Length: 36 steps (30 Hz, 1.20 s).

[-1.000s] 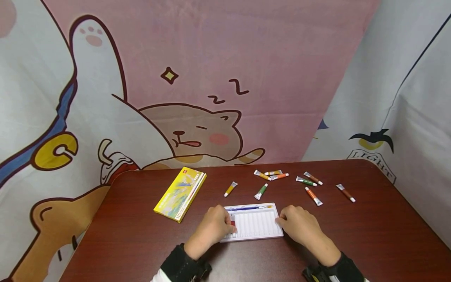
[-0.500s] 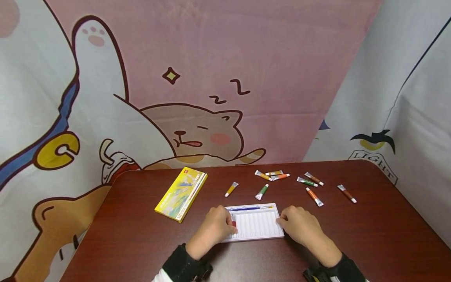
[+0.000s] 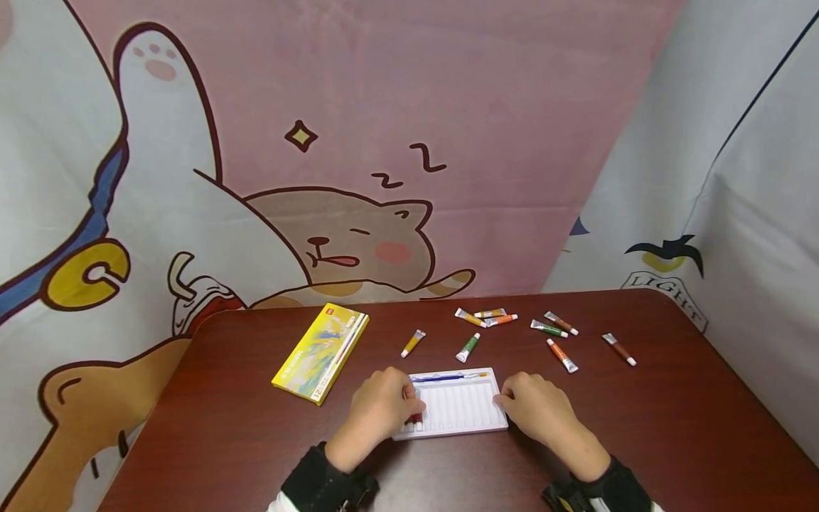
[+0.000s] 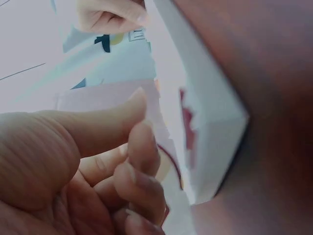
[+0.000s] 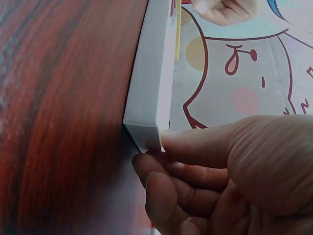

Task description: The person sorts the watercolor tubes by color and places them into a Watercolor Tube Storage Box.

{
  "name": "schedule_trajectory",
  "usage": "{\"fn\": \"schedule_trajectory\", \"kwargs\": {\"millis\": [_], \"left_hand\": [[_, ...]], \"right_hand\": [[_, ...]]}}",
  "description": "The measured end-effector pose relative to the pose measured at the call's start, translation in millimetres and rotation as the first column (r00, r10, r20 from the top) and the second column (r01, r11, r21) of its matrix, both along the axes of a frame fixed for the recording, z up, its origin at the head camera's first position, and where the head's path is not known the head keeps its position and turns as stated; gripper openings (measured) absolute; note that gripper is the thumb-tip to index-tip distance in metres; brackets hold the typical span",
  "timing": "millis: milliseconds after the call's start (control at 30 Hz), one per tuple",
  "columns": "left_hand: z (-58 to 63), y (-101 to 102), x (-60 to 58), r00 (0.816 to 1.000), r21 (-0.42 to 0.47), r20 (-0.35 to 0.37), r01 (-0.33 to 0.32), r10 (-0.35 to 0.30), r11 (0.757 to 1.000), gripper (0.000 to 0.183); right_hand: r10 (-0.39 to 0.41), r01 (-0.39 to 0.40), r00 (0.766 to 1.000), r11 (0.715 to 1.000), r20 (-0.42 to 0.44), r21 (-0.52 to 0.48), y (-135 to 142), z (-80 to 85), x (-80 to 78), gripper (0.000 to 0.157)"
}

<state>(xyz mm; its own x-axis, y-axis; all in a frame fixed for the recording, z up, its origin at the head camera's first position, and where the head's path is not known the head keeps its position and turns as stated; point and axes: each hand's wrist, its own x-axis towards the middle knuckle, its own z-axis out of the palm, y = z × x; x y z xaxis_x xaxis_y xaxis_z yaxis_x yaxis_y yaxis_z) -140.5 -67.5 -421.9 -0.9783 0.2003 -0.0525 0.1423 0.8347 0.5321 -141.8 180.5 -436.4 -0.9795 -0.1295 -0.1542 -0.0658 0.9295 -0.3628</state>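
A white plastic tray (image 3: 458, 412) with narrow slots lies on the table in the head view, a blue paintbrush (image 3: 444, 378) along its far side. Dark red paint tubes (image 3: 415, 419) with white caps sit in its left end, partly covered. Over that end is my left hand (image 3: 379, 404); in the left wrist view its thumb and bent fingers (image 4: 142, 147) come close together with nothing seen between them, apart from the tray wall. My right hand (image 3: 544, 409) holds the tray's right edge, thumb on the rim and bent fingers (image 5: 161, 191) against the outside.
Behind the tray lie loose paint tubes: a yellow tube (image 3: 413, 343), a green tube (image 3: 468, 348), an orange tube (image 3: 562, 355), a brown tube (image 3: 618, 349) and several more. A yellow box (image 3: 321, 354) lies at the left on the brown table (image 3: 243, 427). A printed cloth (image 3: 499, 142) hangs behind.
My left hand has shifted slightly left and up off the red tube it was touching, so more of the red tubes shows. The right hand stays at the tray edge. The head view shifts slightly.
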Motion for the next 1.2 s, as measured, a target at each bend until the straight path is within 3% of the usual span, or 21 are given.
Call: {"fn": "schedule_trajectory", "kwargs": {"millis": [200, 300, 533, 667, 833, 1000, 1200], "left_hand": [[14.8, -0.4, -14.9, 0.996, 0.033, -0.081, -0.034, 0.037, 0.999, 0.017], [17.8, 1.0, -26.2, 0.993, 0.024, -0.113, -0.035, 0.037, 0.999, 0.025], [8.7, 5.5, -52.8, 0.994, -0.067, -0.106, -0.035, 0.028, 0.997, 0.059], [0.4, 9.2, -67.9, 0.996, -0.148, -0.09, -0.022, 0.009, 0.989, 0.064], [-7.7, 10.7, -81.8, 0.992, -0.243, -0.127, -0.041, 0.01, 0.969, 0.048], [-11.4, 12.5, -88.8, 0.989, -0.254, -0.149, -0.05, 0.012, 0.966, 0.028], [-13.8, 14.7, -95.6, 0.994, -0.2, -0.066, -0.104, 0.092, 0.974, 0.02]], "right_hand": [[-0.004, 0.004, 1.0, 1.0, 0.008, 0.008, -1.1, 0.4, -0.3, 0.021], [-0.006, 0.005, 1.0, 1.0, 0.01, 0.003, -0.4, 0.2, 0.5, 0.021], [0.002, -0.002, 1.0, 1.0, -0.007, -0.012, -0.4, -0.6, 1.2, 0.024], [0.001, -0.001, 1.0, 1.0, -0.016, -0.01, -0.7, -0.5, 1.0, 0.028], [0.001, -0.001, 1.0, 1.0, -0.011, -0.014, -1.3, -0.1, 0.6, 0.026], [-0.002, 0.002, 1.0, 1.0, -0.007, -0.009, -0.8, 0.4, 0.9, 0.025], [0.0, 0.0, 1.0, 1.0, -0.004, -0.012, 0.2, 1.5, 1.2, 0.024]]}}
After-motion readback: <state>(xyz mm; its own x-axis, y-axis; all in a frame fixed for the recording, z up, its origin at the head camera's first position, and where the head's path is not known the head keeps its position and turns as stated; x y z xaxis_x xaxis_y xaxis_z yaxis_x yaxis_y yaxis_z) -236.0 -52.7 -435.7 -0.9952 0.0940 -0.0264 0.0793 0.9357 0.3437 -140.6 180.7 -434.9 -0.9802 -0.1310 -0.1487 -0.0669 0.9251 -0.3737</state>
